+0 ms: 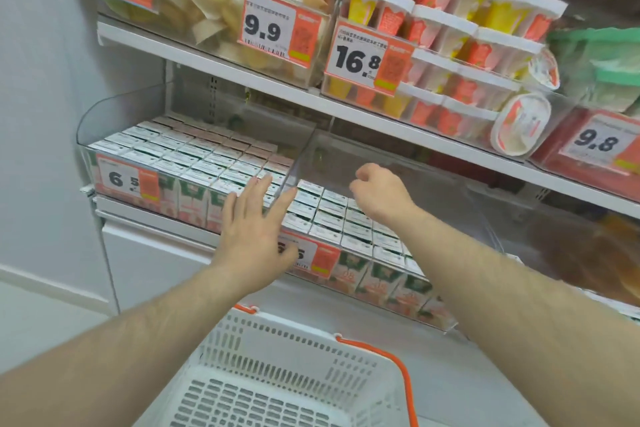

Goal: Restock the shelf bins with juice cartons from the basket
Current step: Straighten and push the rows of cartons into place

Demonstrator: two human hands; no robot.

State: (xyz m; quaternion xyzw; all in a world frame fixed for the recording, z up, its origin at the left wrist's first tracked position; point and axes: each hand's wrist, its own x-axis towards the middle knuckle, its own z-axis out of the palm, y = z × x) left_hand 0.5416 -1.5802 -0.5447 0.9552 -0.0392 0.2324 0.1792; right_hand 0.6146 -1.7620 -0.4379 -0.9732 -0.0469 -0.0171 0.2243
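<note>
Two clear plastic shelf bins hold rows of small juice cartons with white tops and green-and-pink fronts. The left bin point(114, 104) is packed with cartons point(194, 156). The right bin point(450, 191) holds more cartons point(346, 222). My left hand point(256, 229) is open, fingers straight, reaching over the front edge where the two bins meet. My right hand point(377, 191) hovers over the right bin's cartons with fingers curled down; I see nothing in it. The white basket point(284, 374) with orange handles sits below, and the part in view holds no cartons.
The shelf above point(311, 94) carries bins of yellow fruit cups and stacked pink and yellow lidded tubs, with price tags 9.9, 16.8 and 9.8. A white wall stands at the left. Packaged goods lie in the bin to the right.
</note>
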